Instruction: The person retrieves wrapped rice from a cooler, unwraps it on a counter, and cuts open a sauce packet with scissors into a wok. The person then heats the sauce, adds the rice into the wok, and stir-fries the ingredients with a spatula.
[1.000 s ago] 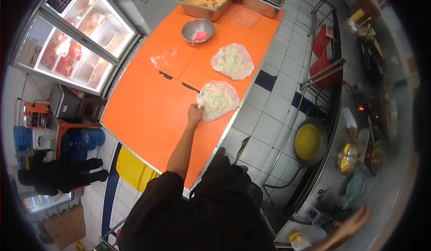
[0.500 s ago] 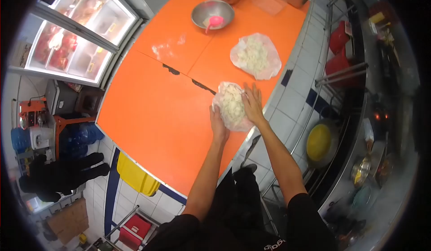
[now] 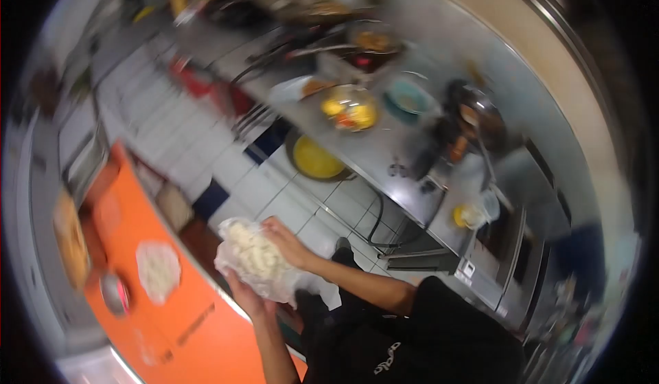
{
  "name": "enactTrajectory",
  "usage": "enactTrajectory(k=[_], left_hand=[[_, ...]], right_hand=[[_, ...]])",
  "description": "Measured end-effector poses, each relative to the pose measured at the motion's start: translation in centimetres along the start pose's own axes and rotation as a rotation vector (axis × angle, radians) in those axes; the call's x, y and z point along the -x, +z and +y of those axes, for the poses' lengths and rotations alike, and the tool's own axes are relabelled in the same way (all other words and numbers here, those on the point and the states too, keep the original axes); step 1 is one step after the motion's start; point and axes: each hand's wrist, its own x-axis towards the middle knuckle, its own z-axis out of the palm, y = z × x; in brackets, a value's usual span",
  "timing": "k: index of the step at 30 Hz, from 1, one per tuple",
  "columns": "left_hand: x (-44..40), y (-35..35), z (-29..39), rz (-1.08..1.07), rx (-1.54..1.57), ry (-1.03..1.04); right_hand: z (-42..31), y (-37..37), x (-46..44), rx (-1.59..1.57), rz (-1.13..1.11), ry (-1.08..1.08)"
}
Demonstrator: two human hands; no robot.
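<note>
A thin whitish plastic sheet or bag (image 3: 278,289) with pale chopped food (image 3: 255,255) on it is held between my two hands, off the table's edge and above the floor. My left hand (image 3: 246,295) grips its lower left side. My right hand (image 3: 285,241) holds its upper right side, fingers curled at the rim. A second sheet with similar pale food (image 3: 158,271) lies on the orange table (image 3: 199,339). Near it stands a metal bowl (image 3: 112,293) with a pink scoop (image 3: 123,295).
Across the tiled floor (image 3: 237,192) runs a steel counter (image 3: 384,152) with a pot of yellow and red food (image 3: 350,108), a teal bowl (image 3: 410,97) and scissors (image 3: 397,168). Below its edge is a wide pan of yellow liquid (image 3: 317,157). The view is blurred.
The view has swung right toward the counter. My right hand came over from the counter side to the nearer sheet, and both hands have lifted it off the table with its food.
</note>
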Motion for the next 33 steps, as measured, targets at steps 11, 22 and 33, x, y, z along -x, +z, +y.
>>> enactTrajectory(k=[11, 22, 33], left_hand=[[-13.1, 43.0, -35.0, -0.635, -0.054, -0.779], [-23.1, 55.5, -61.0, -0.452, -0.394, -1.015], [-24.2, 60.5, -45.3, -0.776, -0.206, -0.731]], right_hand=[[-26.9, -48.2, 5.1, -0.480, 0.786, -0.101], [-28.5, -64.4, 15.1, 0.003, 1.111, 0.092], [-22.3, -61.5, 23.6, 0.027, 0.987, 0.539]])
